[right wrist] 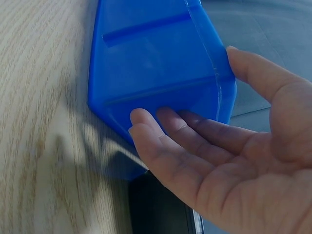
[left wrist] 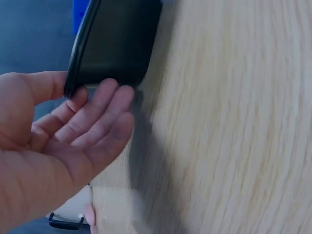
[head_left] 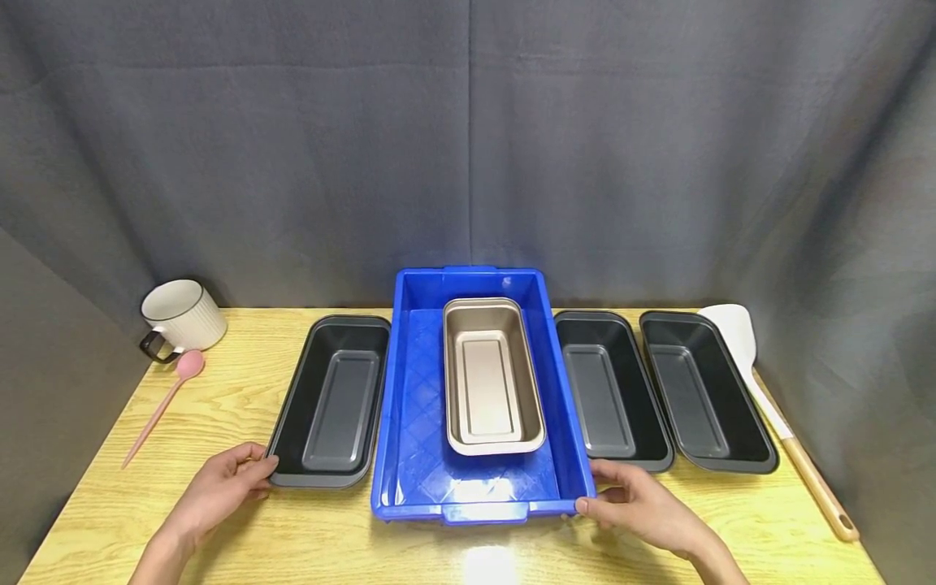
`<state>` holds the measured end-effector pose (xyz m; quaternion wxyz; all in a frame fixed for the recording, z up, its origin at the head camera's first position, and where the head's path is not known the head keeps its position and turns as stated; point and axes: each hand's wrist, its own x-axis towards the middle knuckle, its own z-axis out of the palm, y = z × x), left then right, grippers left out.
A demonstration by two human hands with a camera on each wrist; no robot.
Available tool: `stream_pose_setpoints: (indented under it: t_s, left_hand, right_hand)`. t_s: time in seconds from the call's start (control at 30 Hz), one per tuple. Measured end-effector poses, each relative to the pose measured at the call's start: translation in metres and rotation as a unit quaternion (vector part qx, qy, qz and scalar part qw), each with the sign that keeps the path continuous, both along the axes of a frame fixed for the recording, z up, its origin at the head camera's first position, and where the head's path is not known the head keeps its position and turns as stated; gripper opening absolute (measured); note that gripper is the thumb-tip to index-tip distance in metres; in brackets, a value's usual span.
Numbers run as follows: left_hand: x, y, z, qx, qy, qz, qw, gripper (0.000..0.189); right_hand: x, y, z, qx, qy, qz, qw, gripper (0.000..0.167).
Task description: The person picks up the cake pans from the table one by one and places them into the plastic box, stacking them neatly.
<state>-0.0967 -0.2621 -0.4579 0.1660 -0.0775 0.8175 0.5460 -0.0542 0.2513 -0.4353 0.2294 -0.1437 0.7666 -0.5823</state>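
Note:
At the near left corner of a dark grey loaf pan [head_left: 339, 406], my left hand [head_left: 223, 487] pinches the rim. The left wrist view shows the thumb on top of that rim and the fingertips against the pan's outer wall [left wrist: 119, 44]. My right hand [head_left: 639, 504] grips the near right corner of a blue plastic tray [head_left: 417, 439]. Its thumb lies on the tray's rim and its fingers are against the outside wall [right wrist: 151, 63] in the right wrist view. Inside the tray, toward its right side, rests a gold loaf pan [head_left: 488, 382].
Two more dark loaf pans, one [head_left: 600, 398] beside the tray and another [head_left: 691, 398], stand on the right. A white spatula [head_left: 768, 406] with a wooden handle lies along the right edge. At far left are a white mug [head_left: 186, 317] and a pink spoon [head_left: 171, 390]. Grey curtain [head_left: 468, 162] hangs behind.

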Motion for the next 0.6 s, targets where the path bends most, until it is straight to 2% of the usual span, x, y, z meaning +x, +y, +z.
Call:
stream_pose_setpoints:
  t_s: [0.13,0.2,0.3,0.43,0.6]
  left_hand:
    - [0.0004,0.0012,-0.001,-0.027,0.022,-0.008,0.9994,0.028]
    - [0.0003,0.0015,-0.0022,-0.026,0.026,-0.01,0.9993,0.027]
    - [0.0004,0.0015,-0.0044,-0.016,0.034,-0.004,0.9993,0.026]
    - [0.0012,0.0004,-0.0068,-0.001,0.037,0.021,0.9991,0.026]
    - [0.0004,0.0002,-0.0072,0.054,0.041,0.046,0.9966,0.024]
  right_hand:
    - [0.0001,-0.0003,0.0005,-0.004,0.0,0.001,1.0,0.044]
    - [0.0002,-0.0007,0.0007,-0.003,0.002,0.002,1.0,0.044]
    - [-0.0001,-0.0012,0.0012,-0.001,0.002,0.003,1.0,0.044]
    - [-0.0007,-0.0015,0.0019,-0.001,0.001,0.004,1.0,0.044]
    - [-0.001,-0.0013,0.001,-0.002,0.01,0.008,0.9999,0.043]
